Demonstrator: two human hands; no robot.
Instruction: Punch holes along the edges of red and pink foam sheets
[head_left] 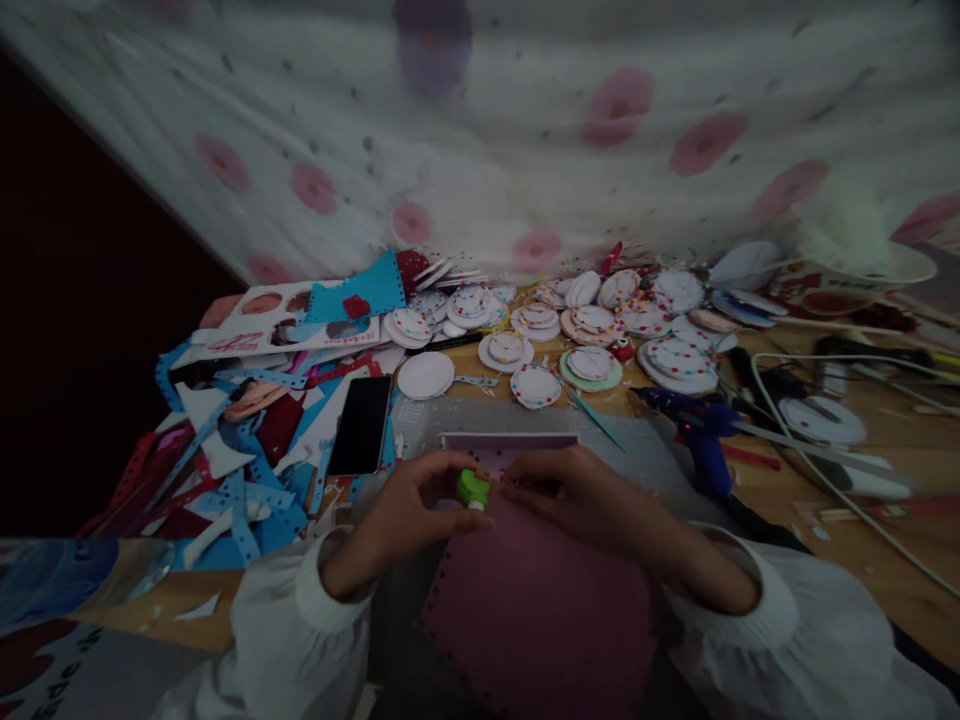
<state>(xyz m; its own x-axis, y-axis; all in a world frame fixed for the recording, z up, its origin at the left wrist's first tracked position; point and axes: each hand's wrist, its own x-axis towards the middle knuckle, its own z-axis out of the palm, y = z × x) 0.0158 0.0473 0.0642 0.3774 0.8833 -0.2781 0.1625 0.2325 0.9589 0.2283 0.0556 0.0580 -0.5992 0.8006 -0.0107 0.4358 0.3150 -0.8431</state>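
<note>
Between its thumb and fingers, my left hand [420,505] holds a small bright green object [472,489] with a whitish lower end. Just right of it is my right hand [571,492], its fingertips pinched together close to the green object; whatever they grip is too small to make out. Both hands are over the upper part of a dark pink sheet [551,600] with a row of dark dots or holes along its left edge. The sheet lies on a grey mat [641,440].
Decorated white discs [536,385] line the back. A blue glue gun [705,425] with a white cable sits right, near teal tweezers [598,420]. At left are a black phone [360,425] and blue and red scraps [247,500]. A flowered curtain [487,150] hangs behind.
</note>
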